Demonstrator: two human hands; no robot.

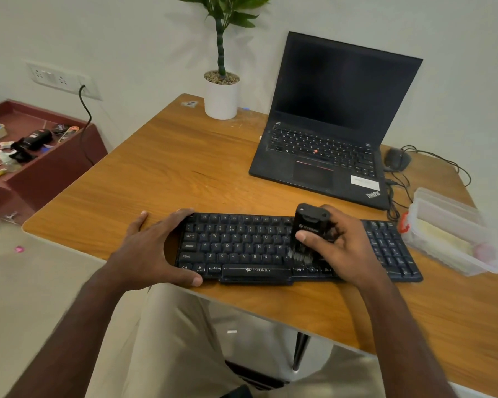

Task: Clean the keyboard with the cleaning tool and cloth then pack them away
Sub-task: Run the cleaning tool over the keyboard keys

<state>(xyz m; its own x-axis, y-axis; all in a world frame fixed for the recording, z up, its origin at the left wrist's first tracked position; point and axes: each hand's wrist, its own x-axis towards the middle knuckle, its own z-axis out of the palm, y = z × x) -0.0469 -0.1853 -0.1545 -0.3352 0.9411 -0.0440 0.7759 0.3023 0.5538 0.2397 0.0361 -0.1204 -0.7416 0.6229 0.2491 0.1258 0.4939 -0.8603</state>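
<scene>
Head view is showing a black keyboard (270, 248) lying across the lower centre of the frame, on a wooden table (184, 168) near its front edge. The left hand (153, 248) is bracing the keyboard's left end: the fingers are spreading wide over the upper left corner and the thumb is hooking along the front edge. This hold is probably keeping the board from sliding under the brushing strokes.

The right hand (345, 245) is gripping the cleaning tool (309, 234), a black block-shaped body, with thumb on the near face and fingers wrapping the far side. The tool is standing roughly upright over the keys right of centre, its bristle end pointing down onto the lower key rows. The bristles are appearing blurred, so contact with the keycaps cannot be confirmed. An upright grip is likely letting the bristles reach between the keys.

A clear plastic container (454, 234) is sitting at the right of the frame, just beside the keyboard's right end; it is probably serving as storage for packing away. A pale item is lying inside, possibly the cloth, though this cannot be determined.

An open laptop (328, 124), a mouse (396, 159) and a potted plant (222, 93) are occupying the upper part of the table.
</scene>
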